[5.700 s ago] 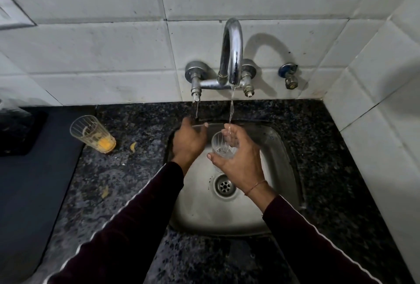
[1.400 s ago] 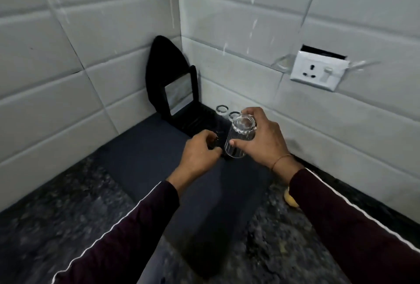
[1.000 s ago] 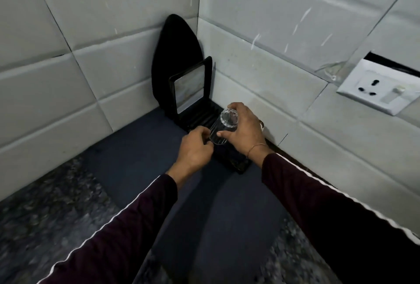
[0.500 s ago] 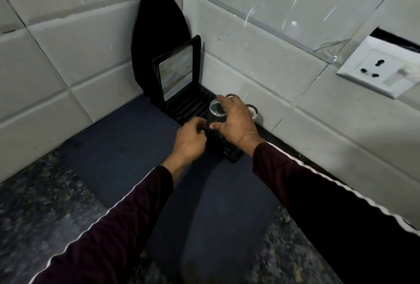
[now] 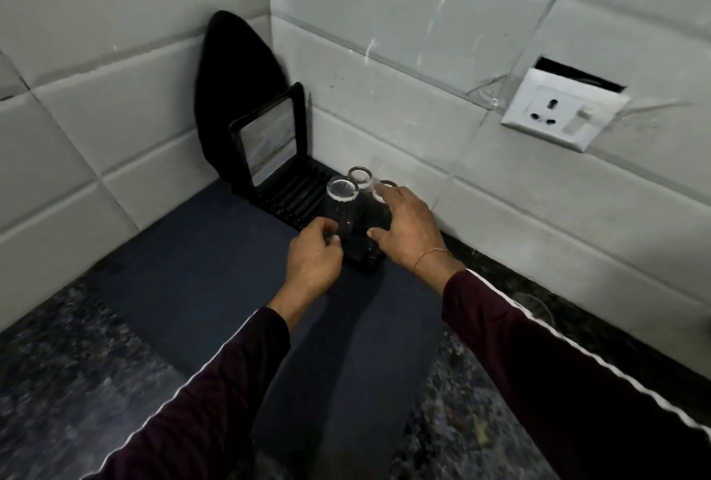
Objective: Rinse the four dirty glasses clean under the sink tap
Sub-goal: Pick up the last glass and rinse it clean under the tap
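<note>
Three clear glasses stand upside down on a black drying rack [image 5: 292, 202] in the tiled corner. The front glass [image 5: 341, 206] stands between my hands. A second glass [image 5: 360, 176] is behind it, and a third glass [image 5: 386, 185] is mostly hidden by my right hand. My right hand [image 5: 408, 233] hovers over them with fingers spread, the index fingertip touching the third glass, thumb near the front glass's foot. My left hand [image 5: 313, 256] has its fingers curled at the rack's near edge, right beside the front glass.
The rack sits on a dark blue mat [image 5: 231, 287] over a speckled granite counter [image 5: 69, 364]. A black framed mirror [image 5: 269, 141] leans upright at the rack's far end. A white wall socket [image 5: 561, 110] is at right. The sink is out of view.
The view turned from the sink to the corner. My right hand carried the rinsed glass over, set it upside down on the rack and let go; its fingers are now spread.
</note>
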